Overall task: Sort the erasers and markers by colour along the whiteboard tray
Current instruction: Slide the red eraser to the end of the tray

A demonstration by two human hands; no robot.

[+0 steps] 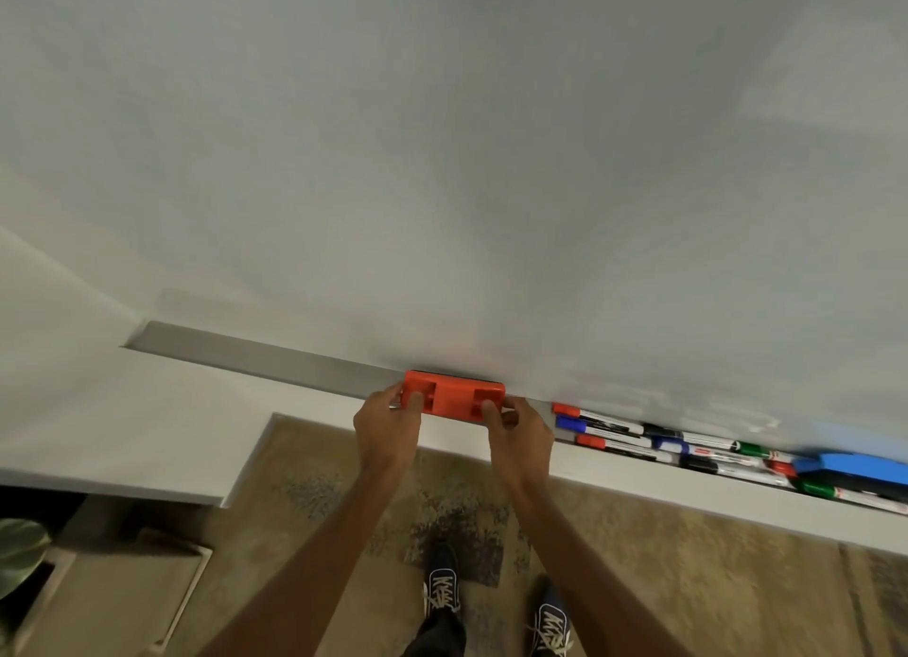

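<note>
A red eraser (pixel 453 394) sits against the whiteboard above the grey tray (pixel 255 354). My left hand (pixel 385 425) grips its left end and my right hand (pixel 518 433) grips its right end, thumbs on its front. To the right, several markers lie piled in the tray: a red-capped marker (pixel 597 416), a blue-capped marker (pixel 602 428), a black-capped one (pixel 697 464) and a green-capped one (pixel 751 449). A blue eraser (pixel 855 467) lies at the far right on top of the markers.
The whiteboard (pixel 491 165) fills the upper view. The tray's left stretch holds nothing. Below are patterned carpet (pixel 344 499), my two shoes (pixel 442 587), a white ledge (pixel 123 435) at left and a plant leaf (pixel 19 553) in the lower-left corner.
</note>
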